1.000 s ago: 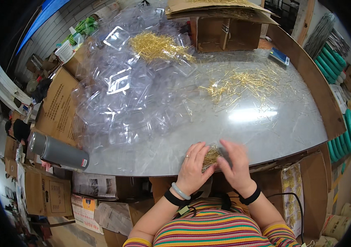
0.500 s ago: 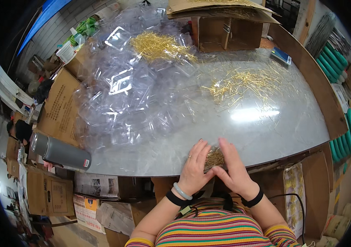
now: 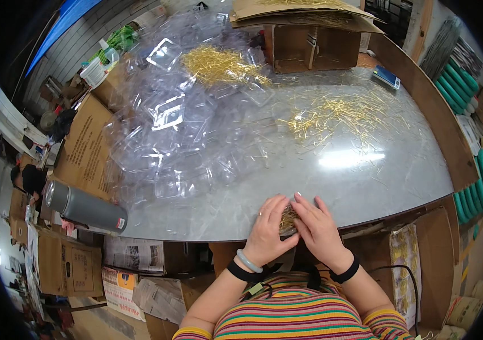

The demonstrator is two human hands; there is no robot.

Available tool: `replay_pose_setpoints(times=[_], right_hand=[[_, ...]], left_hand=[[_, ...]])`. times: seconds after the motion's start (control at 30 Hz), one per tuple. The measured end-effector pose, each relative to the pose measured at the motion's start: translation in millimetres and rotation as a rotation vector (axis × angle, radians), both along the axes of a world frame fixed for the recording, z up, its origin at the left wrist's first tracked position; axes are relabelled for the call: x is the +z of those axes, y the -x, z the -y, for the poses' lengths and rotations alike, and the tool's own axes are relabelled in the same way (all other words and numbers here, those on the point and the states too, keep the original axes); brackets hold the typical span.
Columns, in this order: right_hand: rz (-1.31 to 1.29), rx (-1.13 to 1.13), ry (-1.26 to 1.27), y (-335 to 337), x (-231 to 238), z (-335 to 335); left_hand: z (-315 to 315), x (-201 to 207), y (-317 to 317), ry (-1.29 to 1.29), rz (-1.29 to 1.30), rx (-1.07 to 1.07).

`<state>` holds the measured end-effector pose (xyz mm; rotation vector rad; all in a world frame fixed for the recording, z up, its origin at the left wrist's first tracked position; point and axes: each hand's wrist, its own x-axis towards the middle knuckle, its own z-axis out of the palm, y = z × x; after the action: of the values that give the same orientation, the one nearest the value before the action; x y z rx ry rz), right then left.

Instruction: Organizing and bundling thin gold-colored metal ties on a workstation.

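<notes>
At the table's front edge, a small box-shaped bundle of thin gold wire pieces (image 3: pixel 288 219) stands between my two hands, seemingly in a clear container with its rim mostly hidden. My left hand (image 3: pixel 269 226) wraps its left side, fingers pointing away from me. From the right, my right hand (image 3: pixel 318 231) closes against the bundle, its fingertips over the far part and the thumb on the near part. Beyond my hands, a loose scatter of gold wire pieces (image 3: pixel 337 119) lies on the grey table (image 3: pixel 241 209).
Clear plastic boxes (image 3: pixel 167 113) heap over the table's left half, with a gold wire pile (image 3: pixel 218 65) on top. A grey thermos flask (image 3: pixel 85 208) lies at the left front corner. An open cardboard box (image 3: pixel 343 48) stands at the back, a blue box (image 3: pixel 387 77) beside it. Cardboard (image 3: pixel 434 107) walls the right edge.
My right hand has turned inward: its fingers moved left from standing along the bundle's side to lying over its far part. The left hand stays in nearly the same place.
</notes>
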<state>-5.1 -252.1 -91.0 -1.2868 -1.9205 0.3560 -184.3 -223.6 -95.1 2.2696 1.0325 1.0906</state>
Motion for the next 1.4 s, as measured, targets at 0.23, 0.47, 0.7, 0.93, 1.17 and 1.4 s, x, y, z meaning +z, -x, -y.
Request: replay_pose_setpoints(times=[0.23,0.47,0.7,0.93,1.17,1.4], right_hand=[[-0.144,-0.074,0.064,0.5,6.1,-14.9],[0.083,0.024,-0.051,-6.5,22.1,-3.4],[0.009,-0.073,0.029,5.3,4.9,3.1],[-0.016,-0.068,-0.027,16.4,0.2,11.0],[0.047,-0.024,0.006,10.5,2.3,10.3],[0.347,-0.042,-0.137,17.0,12.9,-2.2]], left_hand=[[-6.7,-1.9,10.1,0.107,0.019,-0.106],[-4.8,-6.6,12.0,0.172,0.01,-0.08],[-6.4,6.5,22.2,0.362,0.274,-0.227],[27.1,0.7,21.4,0.125,0.005,0.041],[28.5,-7.3,21.1,0.124,-0.016,0.04],[19.8,6.5,31.6,0.464,0.309,-0.188]])
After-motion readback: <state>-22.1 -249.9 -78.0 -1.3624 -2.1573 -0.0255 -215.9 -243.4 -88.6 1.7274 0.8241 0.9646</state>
